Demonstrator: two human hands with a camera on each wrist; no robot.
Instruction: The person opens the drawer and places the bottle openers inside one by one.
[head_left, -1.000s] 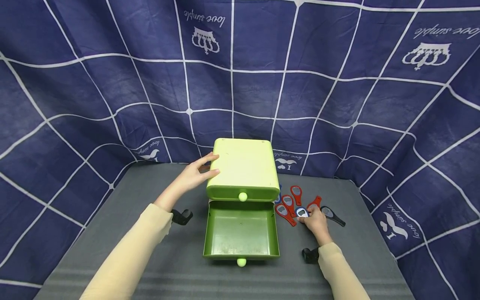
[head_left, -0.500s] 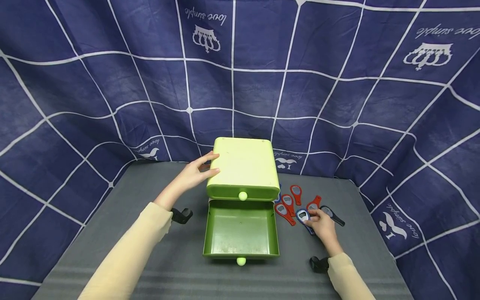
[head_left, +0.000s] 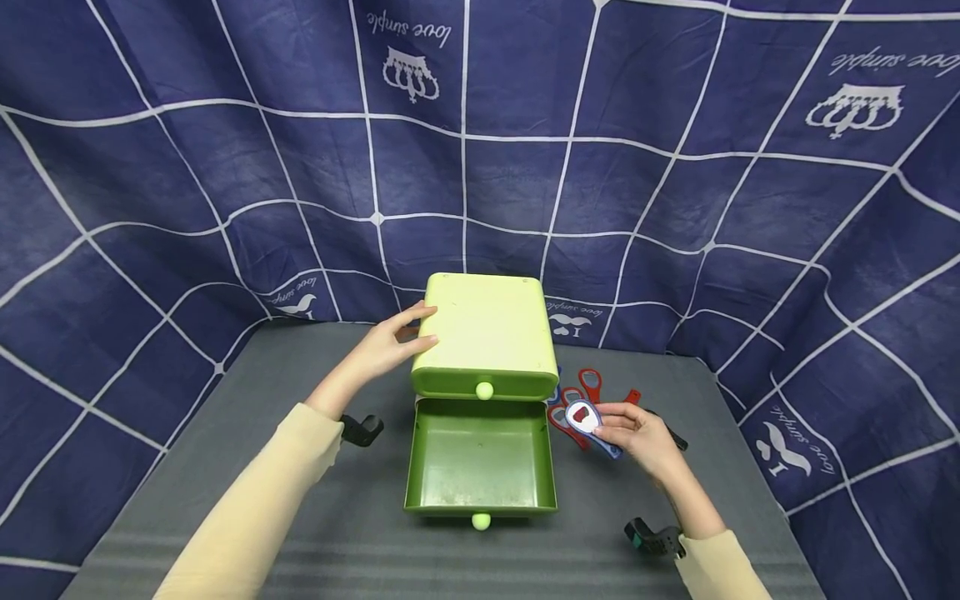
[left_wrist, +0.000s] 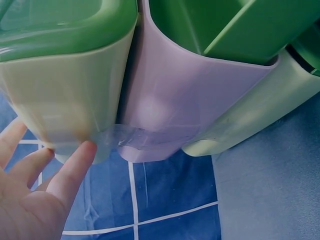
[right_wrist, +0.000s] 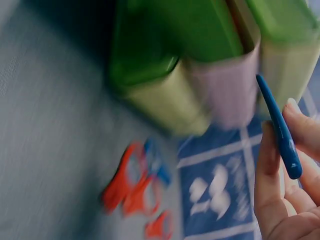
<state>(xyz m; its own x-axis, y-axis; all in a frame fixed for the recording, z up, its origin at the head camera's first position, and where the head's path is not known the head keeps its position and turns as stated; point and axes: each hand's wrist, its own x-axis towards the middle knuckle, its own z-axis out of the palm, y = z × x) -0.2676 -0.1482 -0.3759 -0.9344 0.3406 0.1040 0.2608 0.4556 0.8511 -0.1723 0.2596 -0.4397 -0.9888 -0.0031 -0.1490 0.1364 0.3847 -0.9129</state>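
A stacked drawer unit with a pale green top (head_left: pixel 486 321) stands mid-table in the head view, its lower green drawer (head_left: pixel 480 467) pulled out. My left hand (head_left: pixel 385 346) rests on its left side, fingers extended, some over the top edge. In the left wrist view, the fingertips of that hand (left_wrist: pixel 45 192) touch the topmost casing. My right hand (head_left: pixel 641 437) pinches a blue-rimmed bottle opener (head_left: pixel 593 427) between thumb and fingers, right of the drawer and above the others. The right wrist view shows this blue opener (right_wrist: pixel 282 132) edge-on.
Several red bottle openers (head_left: pixel 591 382) lie right of the unit, partly covered by the held one. A black one (head_left: pixel 677 440) is mostly behind my right hand. The upper drawer (head_left: pixel 517 386) is closed. A blue patterned cloth (head_left: pixel 525 183) hangs behind the grey table.
My right hand has drawn the blue bottle opener from among the others, raised it and brought it left toward the drawer. My left hand has stayed on the unit.
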